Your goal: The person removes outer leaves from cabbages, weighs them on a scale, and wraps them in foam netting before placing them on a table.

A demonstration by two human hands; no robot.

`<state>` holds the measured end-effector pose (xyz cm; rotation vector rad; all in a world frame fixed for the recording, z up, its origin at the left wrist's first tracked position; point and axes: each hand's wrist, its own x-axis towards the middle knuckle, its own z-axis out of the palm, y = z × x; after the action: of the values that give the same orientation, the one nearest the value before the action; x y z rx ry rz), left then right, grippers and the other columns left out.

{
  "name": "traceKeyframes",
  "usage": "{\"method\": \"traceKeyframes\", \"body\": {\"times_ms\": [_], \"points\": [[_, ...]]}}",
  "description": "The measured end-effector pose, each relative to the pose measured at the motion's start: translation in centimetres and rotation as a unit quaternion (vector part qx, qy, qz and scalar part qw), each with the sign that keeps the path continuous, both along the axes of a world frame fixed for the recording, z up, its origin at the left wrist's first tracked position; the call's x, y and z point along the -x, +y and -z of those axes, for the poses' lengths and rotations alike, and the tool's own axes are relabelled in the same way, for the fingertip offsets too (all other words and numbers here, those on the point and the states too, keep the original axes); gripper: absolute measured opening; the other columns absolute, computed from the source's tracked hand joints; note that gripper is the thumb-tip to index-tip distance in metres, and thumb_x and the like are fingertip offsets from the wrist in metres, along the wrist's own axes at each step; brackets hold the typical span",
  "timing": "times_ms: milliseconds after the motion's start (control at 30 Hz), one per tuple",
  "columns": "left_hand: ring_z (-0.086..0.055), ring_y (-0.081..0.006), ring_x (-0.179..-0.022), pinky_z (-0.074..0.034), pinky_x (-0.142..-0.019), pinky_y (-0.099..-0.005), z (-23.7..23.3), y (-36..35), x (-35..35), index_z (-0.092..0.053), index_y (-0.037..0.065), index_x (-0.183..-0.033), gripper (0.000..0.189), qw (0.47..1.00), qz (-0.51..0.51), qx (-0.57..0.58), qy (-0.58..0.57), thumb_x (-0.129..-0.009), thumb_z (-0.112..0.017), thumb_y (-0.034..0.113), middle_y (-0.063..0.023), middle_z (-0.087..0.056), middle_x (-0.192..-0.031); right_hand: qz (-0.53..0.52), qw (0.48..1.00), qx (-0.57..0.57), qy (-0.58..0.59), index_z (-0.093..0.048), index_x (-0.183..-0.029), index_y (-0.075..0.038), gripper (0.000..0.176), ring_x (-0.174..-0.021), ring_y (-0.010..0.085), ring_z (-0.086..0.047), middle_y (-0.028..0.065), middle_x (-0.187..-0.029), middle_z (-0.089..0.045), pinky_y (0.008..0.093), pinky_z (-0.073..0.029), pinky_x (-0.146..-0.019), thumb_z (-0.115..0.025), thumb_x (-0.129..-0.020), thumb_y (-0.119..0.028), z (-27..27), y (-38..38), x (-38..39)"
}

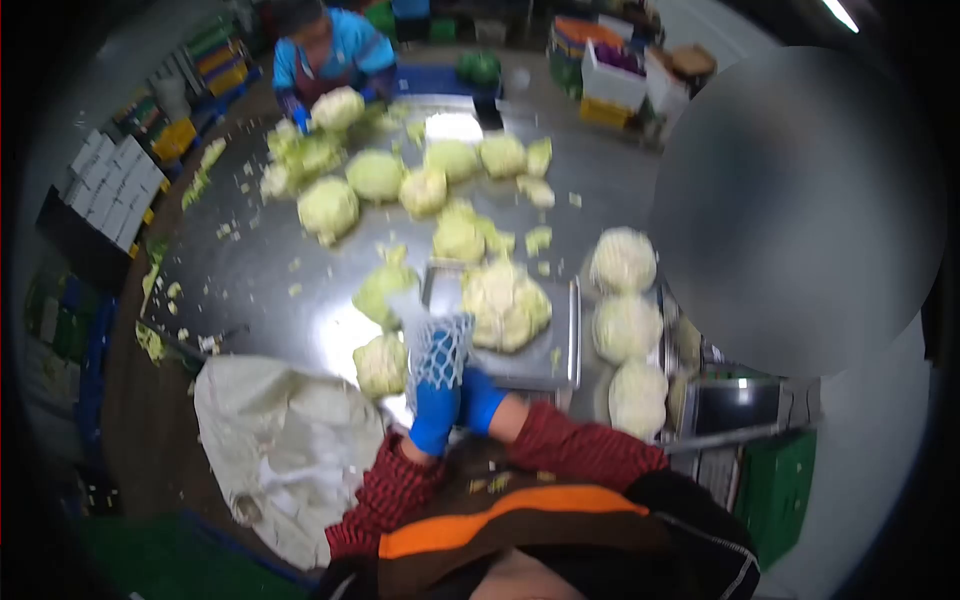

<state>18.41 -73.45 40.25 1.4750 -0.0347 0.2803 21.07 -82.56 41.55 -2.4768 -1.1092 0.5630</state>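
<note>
1 white net [444,338], its long axis pointing forward, sheathes the left hand [436,388] (finger spread unclear).

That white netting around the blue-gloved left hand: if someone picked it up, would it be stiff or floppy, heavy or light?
The white netting is probably floppy, since it wraps around the left hand like a sleeve. It's likely light for its size, as much of it is open mesh with blue showing through.

Pale wall [872,450], brown floor [150,400], steel table [245,265], bright strip light [842,14].
</note>
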Motion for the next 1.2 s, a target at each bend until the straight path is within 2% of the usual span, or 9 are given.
{"method": "traceKeyframes", "body": {"times_ms": [133, 400, 500, 700, 900, 967, 1033, 1067, 1200], "points": [[-0.045, -0.0306, -0.121, -0.031, -0.104, -0.0401, -1.1, 3.2, -0.1, -0.043, 0.003, -0.131, 0.046, 0.802, 0.069, -0.584, -0.106, -0.085, -0.046, 0.003, -0.0162, -0.046, -0.132, 0.127, 0.948, -0.268, -0.112, -0.046, -0.13, -0.007, 0.042, -0.123, 0.0268, -0.042, 0.012, -0.131, -0.047, 0.0385, -0.03, -0.105, -0.048, -0.088, -0.014, 6.6, -7.0, -4.9], [-0.022, -0.0367, -0.133, -0.011, -0.112, -0.0451, -1.2, -2.5, -6.9, -0.034, 0.0, -0.135, 0.059, 0.845, 0.095, -0.512, -0.118, -0.083, -0.053, 0.021, -0.0252, -0.027, -0.141, 0.307, 0.88, -0.199, -0.304, -0.055, -0.118, -0.004, 0.038, -0.115, 0.031, -0.048, 0.0149, -0.119, -0.056, 0.0432, -0.031, -0.103, -0.052, -0.086, -0.023, 1.7, -10.9, -6.2], [-0.059, -0.044, -0.089, -0.046, -0.082, -0.0493, 0.3, -1.6, -10.0, -0.048, 0.0, -0.122, 0.042, 0.677, 0.303, -0.654, 0.146, -0.085, -0.048, 0.018, -0.0253, -0.058, -0.109, 0.301, 0.914, -0.147, -0.227, -0.058, -0.114, -0.002, 0.036, -0.116, 0.0307, -0.048, 0.0166, -0.12, -0.055, 0.0402, -0.031, -0.104, -0.051, -0.086, -0.023, 5.4, -13.9, -9.7], [-0.06, -0.025, -0.061, -0.046, -0.053, -0.0353, 10.4, -0.3, -19.1, -0.062, -0.005, -0.081, 0.039, 0.97, -0.04, -0.24, -0.007, -0.09, -0.047, 0.029, -0.0184, -0.064, -0.077, 0.387, 0.902, -0.164, 0.095, -0.058, -0.112, 0.0, 0.049, -0.109, 0.0341, -0.054, 0.0221, -0.113, -0.058, 0.0352, -0.04, -0.094, -0.04, -0.09, -0.04, 11.7, -14.5, -19.0], [-0.062, -0.0215, -0.087, -0.048, -0.079, -0.0304, 5.7, 1.0, -17.3, -0.062, -0.001, -0.1, 0.025, 0.906, 0.119, 0.066, 0.401, -0.09, -0.046, 0.016, -0.0107, -0.065, -0.09, 0.318, 0.903, -0.209, 0.198, -0.062, -0.105, 0.001, 0.044, -0.096, 0.0266, -0.062, 0.0178, -0.1, -0.065, 0.0323, -0.048, -0.08, -0.05, -0.089, -0.038, 9.2, -15.7, -17.0], [-0.062, -0.0227, -0.088, -0.048, -0.079, -0.0311, 5.9, 0.9, -15.5, -0.063, 0.002, -0.101, 0.022, 0.952, 0.212, -0.219, 0.017, -0.085, -0.051, 0.011, -0.0132, -0.066, -0.096, 0.428, 0.632, -0.292, 0.577, -0.064, -0.101, -0.001, 0.035, -0.088, 0.0169, -0.063, 0.0109, -0.094, -0.066, 0.0285, -0.049, -0.074, -0.054, -0.09, -0.032, 10.3, -15.9, -15.4], [-0.061, -0.0273, -0.095, -0.047, -0.086, -0.0335, 6.2, 1.7, -13.7, -0.061, 0.002, -0.107, 0.03, 0.952, 0.187, -0.235, -0.056, -0.079, -0.051, -0.003, -0.0166, -0.063, -0.103, 0.37, 0.59, -0.464, 0.547, -0.061, -0.108, -0.002, 0.032, -0.09, 0.0129, -0.06, 0.0086, -0.102, -0.063, 0.0277, -0.047, -0.083, -0.052, -0.092, -0.028, 9.8, -15.4, -12.1], [-0.061, -0.0273, -0.095, -0.047, -0.086, -0.0333, 5.9, 1.6, -13.4, -0.061, 0.0, -0.107, 0.029, 0.943, 0.165, -0.263, -0.117, -0.08, -0.05, -0.003, -0.0173, -0.063, -0.103, 0.313, 0.738, -0.49, 0.342, -0.06, -0.111, -0.002, 0.032, -0.099, 0.0137, -0.057, 0.0073, -0.107, -0.061, 0.0279, -0.044, -0.09, -0.049, -0.093, -0.026, 12.3, -15.9, -11.3], [-0.056, -0.0269, -0.105, -0.046, -0.092, -0.0394, 10.3, 1.8, -10.6, -0.048, 0.001, -0.124, 0.037, 0.815, 0.172, 0.386, 0.395, -0.093, -0.042, 0.02, -0.0157, -0.054, -0.12, 0.341, 0.625, -0.601, 0.363, -0.044, -0.13, -0.004, 0.045, -0.116, 0.0153, -0.047, 0.0086, -0.127, -0.049, 0.0286, -0.036, -0.1, -0.049, -0.091, -0.025, 7.5, -14.0, -6.6]]}}
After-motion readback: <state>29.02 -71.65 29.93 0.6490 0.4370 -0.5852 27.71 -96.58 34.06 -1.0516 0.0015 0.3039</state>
